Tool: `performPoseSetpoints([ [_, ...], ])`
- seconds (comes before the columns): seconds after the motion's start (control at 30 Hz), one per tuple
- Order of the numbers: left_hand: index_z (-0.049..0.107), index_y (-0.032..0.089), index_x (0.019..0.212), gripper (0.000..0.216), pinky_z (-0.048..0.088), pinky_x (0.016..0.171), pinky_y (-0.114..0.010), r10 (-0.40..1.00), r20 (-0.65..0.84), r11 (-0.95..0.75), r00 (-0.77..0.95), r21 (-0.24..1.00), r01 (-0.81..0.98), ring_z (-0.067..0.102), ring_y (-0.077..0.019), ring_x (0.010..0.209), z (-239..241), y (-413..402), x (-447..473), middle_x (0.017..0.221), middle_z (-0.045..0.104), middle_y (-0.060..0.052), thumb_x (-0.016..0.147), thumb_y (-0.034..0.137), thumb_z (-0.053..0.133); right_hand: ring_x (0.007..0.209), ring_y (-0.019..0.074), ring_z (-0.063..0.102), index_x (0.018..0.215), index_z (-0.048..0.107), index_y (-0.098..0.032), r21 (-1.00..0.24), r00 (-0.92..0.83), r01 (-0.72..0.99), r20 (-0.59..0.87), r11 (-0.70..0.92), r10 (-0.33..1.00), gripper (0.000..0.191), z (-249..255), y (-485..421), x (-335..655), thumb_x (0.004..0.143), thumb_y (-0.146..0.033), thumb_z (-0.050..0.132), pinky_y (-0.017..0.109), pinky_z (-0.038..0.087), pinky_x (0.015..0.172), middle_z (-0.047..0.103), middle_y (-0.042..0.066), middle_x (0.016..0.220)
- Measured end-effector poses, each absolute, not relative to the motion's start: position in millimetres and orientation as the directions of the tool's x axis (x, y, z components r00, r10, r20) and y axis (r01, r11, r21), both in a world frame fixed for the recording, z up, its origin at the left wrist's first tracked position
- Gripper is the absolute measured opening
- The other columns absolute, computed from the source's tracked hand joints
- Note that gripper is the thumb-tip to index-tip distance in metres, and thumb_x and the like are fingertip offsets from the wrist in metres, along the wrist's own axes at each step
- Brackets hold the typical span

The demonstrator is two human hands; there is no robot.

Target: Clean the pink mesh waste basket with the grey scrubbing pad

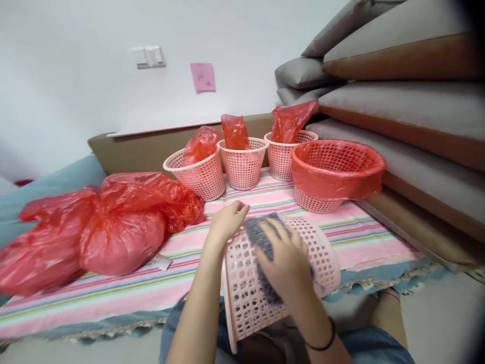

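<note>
A pink perforated plastic basket point(246, 293) lies on its side near the edge of the striped cloth, above my lap. At its far side, my left hand point(227, 222) grips the basket by the rim, its fingertips partly hidden. My right hand point(284, 258) presses a dark grey cloth point(269, 235) against the basket's outer wall, fingers curved over it. The cloth is bunched and partly covered by the hand.
Three pink baskets point(244, 169) with red plastic bags stand at the back. Right of them, a basket is lined with a red bag point(337, 179). Bulging red bags point(125, 232) lie at left. Stacked grey cushions point(397, 116) rise at right, beyond the striped cloth point(182, 268).
</note>
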State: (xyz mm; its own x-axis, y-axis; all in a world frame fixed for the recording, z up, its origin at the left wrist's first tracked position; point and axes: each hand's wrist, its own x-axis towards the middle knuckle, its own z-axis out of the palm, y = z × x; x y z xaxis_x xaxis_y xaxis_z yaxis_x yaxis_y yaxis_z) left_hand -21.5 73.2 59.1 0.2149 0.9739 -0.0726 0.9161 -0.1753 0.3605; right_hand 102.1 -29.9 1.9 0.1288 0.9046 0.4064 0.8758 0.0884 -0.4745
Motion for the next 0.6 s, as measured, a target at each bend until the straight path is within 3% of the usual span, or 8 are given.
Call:
performPoseSetpoints([
  [0.17,0.068,0.023,0.112,0.043,0.046,0.095,-0.035,0.979,-0.088,-0.140,0.184,0.368,0.919,0.064,-0.0277,0.114,56,73,-18,0.118,0.073,-0.007,0.096,0.049,0.037,0.113,0.0393,0.051,0.134,0.058,-0.026,-0.460,0.407,0.850,0.261,-0.258,0.875,0.049,-20,-7,188,0.092,-0.046,0.044,0.060,0.043,0.090,0.053,0.003,0.145],
  [0.33,0.068,0.023,0.112,0.044,0.048,0.090,-0.034,0.981,-0.101,-0.119,0.167,0.367,0.922,0.067,-0.0271,0.106,55,75,-19,0.103,0.077,-0.008,0.095,0.050,0.039,0.112,0.0359,0.054,0.132,0.059,-0.026,-0.442,0.380,0.871,0.331,-0.214,0.864,0.050,-35,-7,206,0.093,-0.050,0.041,0.055,0.044,0.091,0.055,0.002,0.143],
  [0.4,0.069,0.022,0.111,0.043,0.047,0.091,-0.034,0.981,-0.101,-0.117,0.164,0.366,0.923,0.067,-0.0273,0.107,54,78,-20,0.104,0.076,-0.008,0.095,0.049,0.039,0.114,0.0368,0.053,0.132,0.059,-0.028,-0.404,0.307,0.904,0.379,-0.142,0.873,0.047,-32,-11,187,0.093,-0.048,0.042,0.055,0.044,0.092,0.055,0.001,0.143],
  [0.5,0.070,0.022,0.109,0.044,0.047,0.092,-0.033,0.980,-0.096,-0.127,0.174,0.374,0.919,0.065,-0.0263,0.111,54,84,-22,0.112,0.075,-0.008,0.095,0.050,0.039,0.121,0.0339,0.050,0.132,0.059,-0.028,-0.348,0.039,0.928,0.445,0.133,0.895,0.043,-17,-12,149,0.094,-0.041,0.044,0.052,0.042,0.099,0.055,0.001,0.143],
  [0.6,0.069,0.020,0.110,0.049,0.047,0.091,-0.031,0.979,-0.079,-0.145,0.191,0.393,0.908,0.065,-0.0249,0.112,53,91,-24,0.119,0.072,-0.009,0.098,0.048,0.031,0.124,0.0323,0.050,0.134,0.057,-0.029,-0.325,-0.147,0.900,0.400,0.291,0.904,0.044,3,4,121,0.091,-0.032,0.049,0.050,0.040,0.101,0.054,0.001,0.144],
])
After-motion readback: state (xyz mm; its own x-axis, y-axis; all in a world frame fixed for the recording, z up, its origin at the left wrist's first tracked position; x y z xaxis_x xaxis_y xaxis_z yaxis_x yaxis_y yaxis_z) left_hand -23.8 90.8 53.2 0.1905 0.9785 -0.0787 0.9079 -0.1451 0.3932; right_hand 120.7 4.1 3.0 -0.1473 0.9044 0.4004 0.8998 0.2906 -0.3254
